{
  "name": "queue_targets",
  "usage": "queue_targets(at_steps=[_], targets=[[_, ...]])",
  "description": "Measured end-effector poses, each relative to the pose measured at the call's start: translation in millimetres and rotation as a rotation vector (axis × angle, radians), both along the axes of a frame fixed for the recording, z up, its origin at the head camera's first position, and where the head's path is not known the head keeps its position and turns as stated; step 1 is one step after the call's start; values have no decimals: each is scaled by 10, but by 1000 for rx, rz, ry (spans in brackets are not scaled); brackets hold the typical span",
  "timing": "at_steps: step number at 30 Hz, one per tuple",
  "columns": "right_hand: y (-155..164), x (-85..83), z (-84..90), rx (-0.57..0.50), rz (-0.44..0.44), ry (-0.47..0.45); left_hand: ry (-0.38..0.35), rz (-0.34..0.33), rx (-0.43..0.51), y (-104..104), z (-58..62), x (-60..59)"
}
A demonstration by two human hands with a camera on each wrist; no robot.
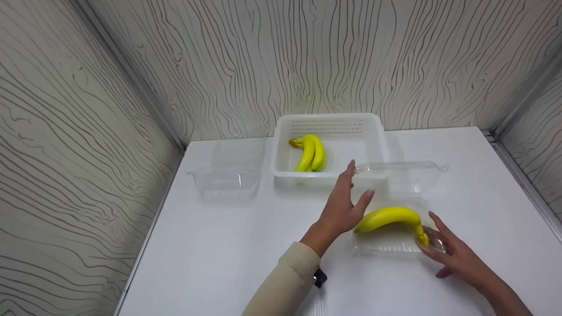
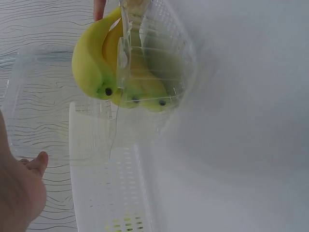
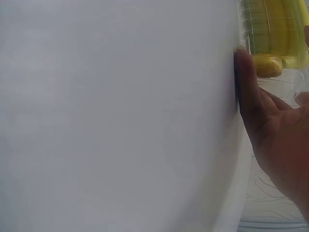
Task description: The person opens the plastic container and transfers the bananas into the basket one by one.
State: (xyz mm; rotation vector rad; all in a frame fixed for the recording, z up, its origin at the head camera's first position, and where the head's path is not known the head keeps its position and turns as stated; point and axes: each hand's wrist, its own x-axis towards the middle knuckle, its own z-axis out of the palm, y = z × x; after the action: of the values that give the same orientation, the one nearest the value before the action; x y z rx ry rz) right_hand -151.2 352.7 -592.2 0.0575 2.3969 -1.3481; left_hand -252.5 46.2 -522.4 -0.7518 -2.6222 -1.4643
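A clear plastic clamshell container [image 1: 386, 251] holds a bunch of yellow bananas [image 1: 390, 215], whose curved top rises above the rim. Its hinged lid [image 1: 412, 177] stands raised at the far side. My left hand [image 1: 340, 210] has its fingers extended, with a fingertip right at the lid's left corner; in the left wrist view the thumb overlaps the lid's edge. At the container's right end, my right hand [image 1: 459, 256] grips the wall, thumb by the banana stem. The right wrist view shows one finger [image 3: 247, 77] low along the container's side, close over the table.
Behind the container stands a white perforated basket [image 1: 373, 131] with another bunch of bananas [image 1: 312, 153] in its left half. A second clear container [image 1: 226, 184] rests at the back left, lid raised. Patterned walls border the white table [image 1: 197, 263].
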Motion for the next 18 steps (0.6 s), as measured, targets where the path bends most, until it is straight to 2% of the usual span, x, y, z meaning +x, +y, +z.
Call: queue_targets(at_steps=[3, 12, 18], targets=[[-6, 11, -14, -3, -9, 0, -1, -9, -33, -5, 4, -10], [-18, 63, -18, 9, -23, 7, -116, -11, -162, -12, -26, -79], [-33, 66, -18, 22, -28, -25, -127, -2, -197, -42, -42, -107]])
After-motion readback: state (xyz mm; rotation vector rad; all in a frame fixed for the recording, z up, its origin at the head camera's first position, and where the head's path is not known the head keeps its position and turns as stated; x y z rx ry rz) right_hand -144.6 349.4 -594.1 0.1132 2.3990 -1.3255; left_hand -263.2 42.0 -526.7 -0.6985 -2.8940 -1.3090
